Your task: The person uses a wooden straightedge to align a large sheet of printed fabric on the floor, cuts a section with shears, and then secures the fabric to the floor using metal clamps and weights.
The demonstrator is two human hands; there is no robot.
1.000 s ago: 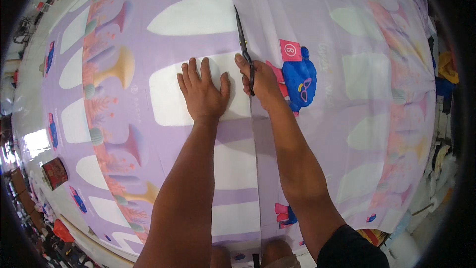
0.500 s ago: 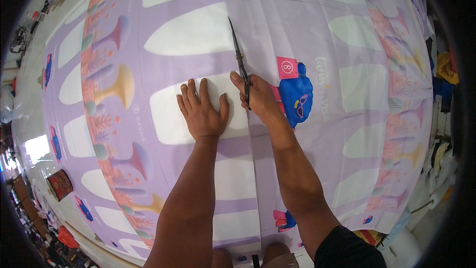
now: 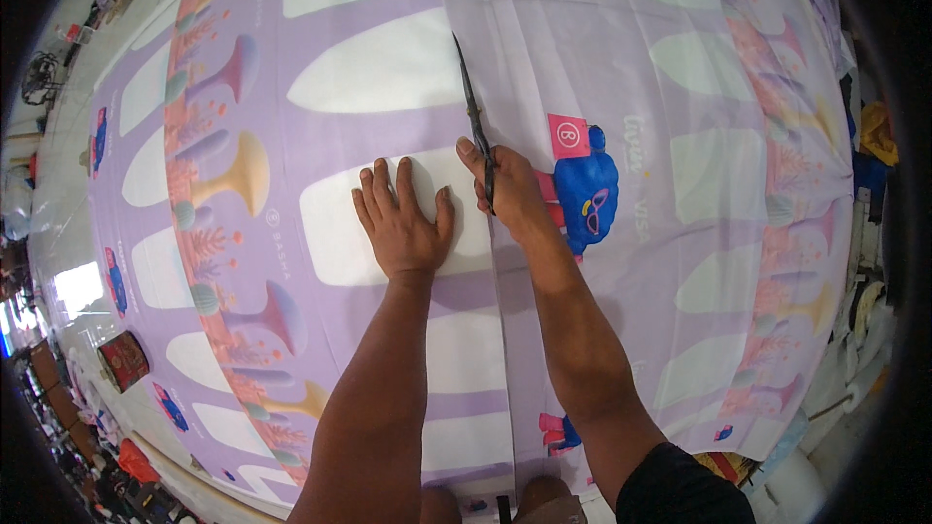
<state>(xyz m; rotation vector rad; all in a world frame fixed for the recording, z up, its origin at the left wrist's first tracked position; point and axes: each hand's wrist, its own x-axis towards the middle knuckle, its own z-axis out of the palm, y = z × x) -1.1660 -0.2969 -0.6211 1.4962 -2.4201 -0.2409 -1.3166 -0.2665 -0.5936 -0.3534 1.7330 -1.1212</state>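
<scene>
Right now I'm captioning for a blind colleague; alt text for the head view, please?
A person's right hand holds slender dark metal scissors at a lengthwise edge in pale-purple printed fabric; their left hand lies flat on a white, round-cornered patch.

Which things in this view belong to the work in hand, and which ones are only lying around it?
In use:
- scissors, held in the right hand
- printed purple fabric, with the left hand flat on it

Apparently just lying about:
- dark red container, left of the fabric
- orange-red item, lower left, unclear
- yellow item, far right, unclear
</scene>
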